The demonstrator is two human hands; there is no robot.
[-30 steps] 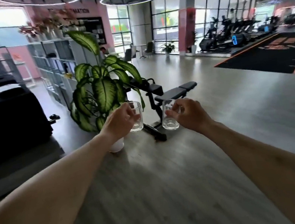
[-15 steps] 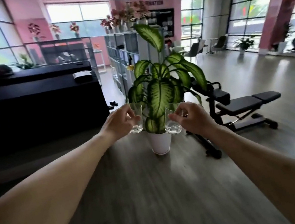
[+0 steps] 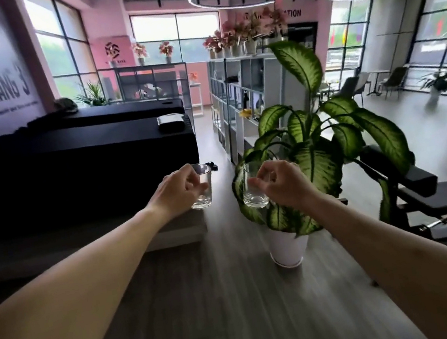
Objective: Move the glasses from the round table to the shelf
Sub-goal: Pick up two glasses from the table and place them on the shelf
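my left hand (image 3: 180,192) is closed around a small clear glass (image 3: 201,186), fingers curled over its near side and thumb up by the rim, so the tumbler stands upright just past my knuckles, its thick base showing below my fingers. my right hand (image 3: 280,186) pinches a second clear glass (image 3: 253,191) in the same way, fingertips wrapped on the wall near the top; this one sits to the left of my palm, also upright, with its heavy round base hanging free. both tumblers are smooth, straight-sided and see-through, and i can see nothing inside either one. they are held out in the air side by side, near each other but apart, over a grey floor (image 3: 210,306) with a streaky wood-grain look. right behind the right-hand glass is a potted plant (image 3: 315,153) with broad glossy leaves, green at the edges and pale and mottled in the middle, growing out of a plain white tapered pot (image 3: 288,247) that stands on the floor. to my left is a long black block with a matte top (image 3: 82,170). beyond the plant stands a pale grey open shelf (image 3: 238,107) made of square compartments, with pink flowers in pots along its top and a dark bottle and some small items in the cubbies; i cannot tell those apart. a black padded weight bench (image 3: 444,193) sits to the right.
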